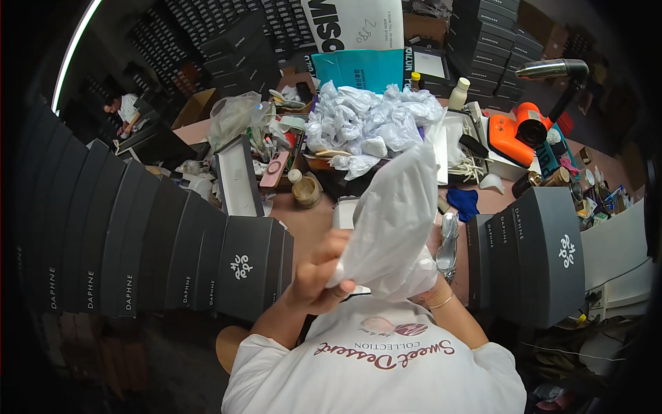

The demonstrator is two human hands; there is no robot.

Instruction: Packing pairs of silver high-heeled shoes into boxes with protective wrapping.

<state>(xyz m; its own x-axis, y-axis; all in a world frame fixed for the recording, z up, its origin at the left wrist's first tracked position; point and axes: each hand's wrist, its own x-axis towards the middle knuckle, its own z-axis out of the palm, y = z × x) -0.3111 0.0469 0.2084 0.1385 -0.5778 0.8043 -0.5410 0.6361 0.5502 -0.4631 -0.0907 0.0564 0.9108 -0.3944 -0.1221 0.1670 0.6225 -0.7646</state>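
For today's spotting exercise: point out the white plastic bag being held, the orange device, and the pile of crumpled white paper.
white plastic bag (394,214), head view, middle of bag.
orange device (514,134), head view, its body.
crumpled white paper pile (369,121), head view, pile's centre.

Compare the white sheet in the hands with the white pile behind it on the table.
The sheet is one piece, held up and spread by the left hand; the pile is many crumpled pieces lying loose. The sheet looks smoother, the pile wrinkled. Both are thin, white wrapping material.

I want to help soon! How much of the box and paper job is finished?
Looks done: closed dark boxes stand in a row on the left. In hand: the left hand and right hand hold a sheet of white tissue paper. Left: a pile of crumpled paper and a silver shoe on the table.
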